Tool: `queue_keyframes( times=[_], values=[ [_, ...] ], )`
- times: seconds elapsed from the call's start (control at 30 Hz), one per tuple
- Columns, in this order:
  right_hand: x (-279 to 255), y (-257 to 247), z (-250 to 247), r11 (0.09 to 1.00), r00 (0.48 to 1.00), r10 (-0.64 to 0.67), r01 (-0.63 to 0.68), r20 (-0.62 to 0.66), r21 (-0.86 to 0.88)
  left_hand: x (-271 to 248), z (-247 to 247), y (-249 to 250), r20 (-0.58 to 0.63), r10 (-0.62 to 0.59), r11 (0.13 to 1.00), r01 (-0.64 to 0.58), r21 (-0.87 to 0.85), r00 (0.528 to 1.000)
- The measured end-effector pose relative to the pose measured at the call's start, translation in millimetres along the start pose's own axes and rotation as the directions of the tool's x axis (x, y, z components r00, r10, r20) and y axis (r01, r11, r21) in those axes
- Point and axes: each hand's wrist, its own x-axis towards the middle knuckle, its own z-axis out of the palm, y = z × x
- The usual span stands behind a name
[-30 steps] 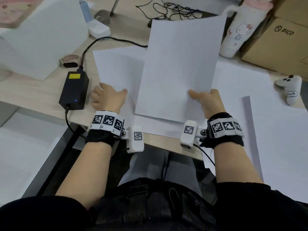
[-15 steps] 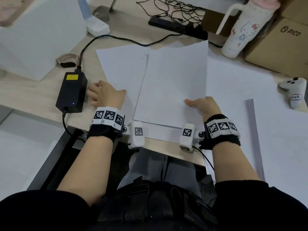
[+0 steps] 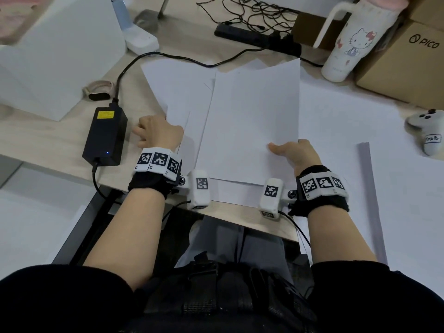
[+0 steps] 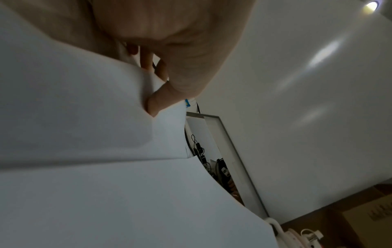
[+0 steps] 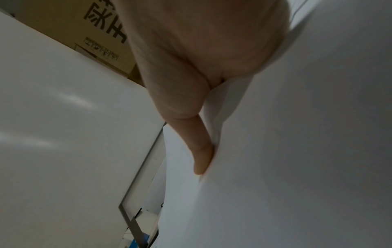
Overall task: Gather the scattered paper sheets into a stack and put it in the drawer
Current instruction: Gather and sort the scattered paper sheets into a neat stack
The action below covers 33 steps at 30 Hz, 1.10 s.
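Several white paper sheets lie overlapped on the wooden desk (image 3: 48, 140). The top sheet (image 3: 252, 121) lies almost flat over the pile; my right hand (image 3: 293, 155) pinches its near right corner, thumb on top. In the right wrist view the thumb (image 5: 201, 151) presses that sheet (image 5: 297, 151). My left hand (image 3: 156, 133) is at the pile's left edge and pinches a lower sheet (image 3: 175, 92). The left wrist view shows its thumb (image 4: 157, 100) on the paper's edge (image 4: 84, 117) with the fingers curled behind. More sheets (image 3: 348, 121) lie to the right. No drawer is plainly visible.
A black power adapter (image 3: 105, 135) sits just left of my left hand. Behind the pile are a power strip (image 3: 257, 40), a Hello Kitty tumbler (image 3: 350, 44) and a cardboard box (image 3: 408, 63). A white controller (image 3: 430, 131) lies far right, a white box (image 3: 55, 51) far left.
The sheet in my right hand came down from a raised, tilted position to lie nearly flat on the pile. My left hand stayed at the pile's left edge.
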Motion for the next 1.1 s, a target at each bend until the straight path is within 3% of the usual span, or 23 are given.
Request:
queue_keyframes(
  times=[0.1,0.2,0.4,0.57,0.67,0.8,0.93,1.03,1.1],
  values=[
    [1,0,0,1.000,1.000,0.019,-0.019,0.008,-0.019,1,-2,1,0.020,0.022,0.980,-0.018,-0.199,1.000],
    [-1,-1,0,0.999,1.000,0.014,-0.014,0.010,-0.029,-2,-4,1,-0.026,0.176,0.901,-0.171,-0.397,0.984],
    [-4,0,-1,0.999,0.999,-0.027,0.028,0.027,-0.020,-7,-21,1,-0.185,0.350,0.765,-0.394,-0.509,0.919],
    [-12,-1,0,0.997,0.996,-0.072,0.070,0.055,0.036,-24,-58,11,-0.337,0.558,0.643,-0.652,-0.402,0.758],
    [-18,-4,-3,0.997,0.994,-0.072,0.069,0.078,0.044,-43,-79,23,-0.419,0.603,0.599,-0.732,-0.324,0.679],
    [-22,-2,-11,0.995,0.992,-0.051,0.041,0.115,0.088,-71,-96,32,-0.536,0.657,0.485,-0.842,-0.239,0.530],
    [-31,4,-20,0.990,0.988,-0.073,0.055,0.137,0.130,-80,-99,32,-0.636,0.615,0.468,-0.865,-0.181,0.466],
    [-37,7,-19,0.986,0.987,-0.072,0.048,0.145,0.159,-83,-102,33,-0.707,0.594,0.439,-0.891,-0.117,0.385],
    [-40,8,-18,0.987,0.985,-0.075,0.052,0.156,0.149,-86,-102,35,-0.712,0.577,0.414,-0.895,-0.169,0.401]
  ],
)
